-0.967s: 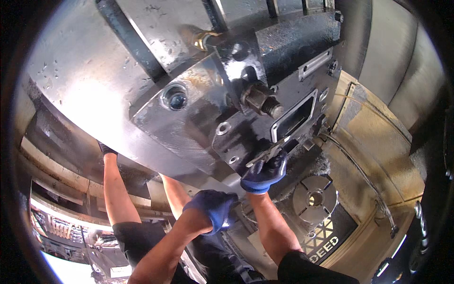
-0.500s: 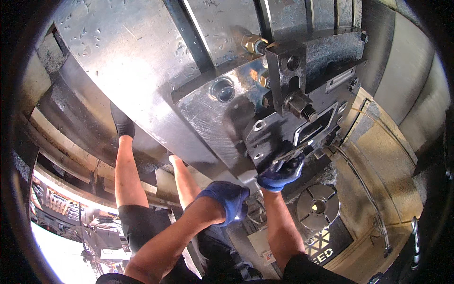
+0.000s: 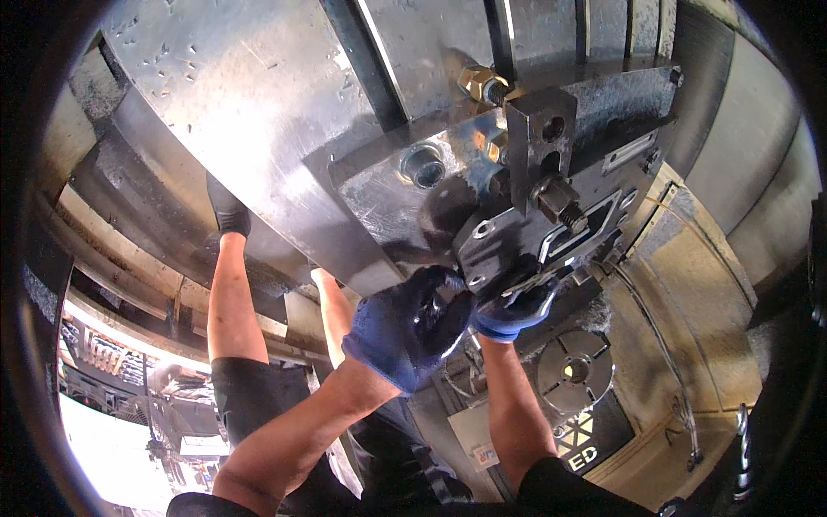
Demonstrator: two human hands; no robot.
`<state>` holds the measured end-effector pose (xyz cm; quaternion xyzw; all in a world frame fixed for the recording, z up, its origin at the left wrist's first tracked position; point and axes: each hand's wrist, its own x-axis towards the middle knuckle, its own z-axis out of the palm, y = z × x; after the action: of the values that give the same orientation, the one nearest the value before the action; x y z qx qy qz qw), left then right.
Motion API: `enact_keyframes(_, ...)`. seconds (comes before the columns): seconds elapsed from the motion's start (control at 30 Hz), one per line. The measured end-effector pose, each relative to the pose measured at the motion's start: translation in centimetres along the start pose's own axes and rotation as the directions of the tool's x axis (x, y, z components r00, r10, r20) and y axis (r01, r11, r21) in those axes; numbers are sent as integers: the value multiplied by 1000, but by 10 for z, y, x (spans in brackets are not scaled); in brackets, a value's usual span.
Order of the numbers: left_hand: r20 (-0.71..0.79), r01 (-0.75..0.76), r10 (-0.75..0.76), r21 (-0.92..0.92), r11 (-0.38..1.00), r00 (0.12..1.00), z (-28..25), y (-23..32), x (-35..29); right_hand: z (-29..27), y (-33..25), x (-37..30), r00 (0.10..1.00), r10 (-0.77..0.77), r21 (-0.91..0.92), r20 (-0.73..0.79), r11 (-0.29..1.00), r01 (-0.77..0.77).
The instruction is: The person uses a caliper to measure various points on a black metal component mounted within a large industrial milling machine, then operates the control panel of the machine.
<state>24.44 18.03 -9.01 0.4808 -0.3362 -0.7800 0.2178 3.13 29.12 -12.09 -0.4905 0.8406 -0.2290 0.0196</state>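
Observation:
A dark machined metal plate (image 3: pixel 508 246) with holes and a rectangular opening stands against a steel fixture plate (image 3: pixel 388 185). A black slotted clamp block (image 3: pixel 538 142) with a threaded stud and nut (image 3: pixel 560 202) presses on it. My right hand (image 3: pixel 514 312), in a blue and black glove, is at the plate's lower edge with fingers curled; a thin light metal piece shows by them, its kind unclear. Left of it, close to the plate's lower left corner, my gloved left hand (image 3: pixel 409 323) is closed, fingers bent. What it holds, if anything, is hidden.
Brass-coloured nuts (image 3: pixel 478 82) sit on studs above the fixture plate. Behind lies a large slotted machine table (image 3: pixel 250 112). Below right are a round slotted metal disc (image 3: pixel 575 370) and a cable (image 3: pixel 663 362) along the chip-covered enclosure wall (image 3: pixel 698 284).
My left hand has moved up and right, close to the plate's lower left corner. My right hand stays at the plate's lower edge. The whole view has shifted slightly.

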Motion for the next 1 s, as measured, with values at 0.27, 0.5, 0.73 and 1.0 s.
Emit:
enact_keyframes(0.27,-142,-8,11,22,1000,990,4,0,13,-5,-7,10,993,-45,-60,106,997,52)
enact_keyframes(0.5,-235,-230,245,88,969,941,7,-12,25,-2,-17,7,996,80,-121,43,990,-75)
enact_keyframes(0.73,-194,-124,144,112,986,970,7,-15,26,-3,-27,9,980,178,-85,91,982,-171)
enact_keyframes(1.0,-153,90,-100,-75,993,983,9,-20,13,-4,-34,13,989,100,-123,106,989,-87)
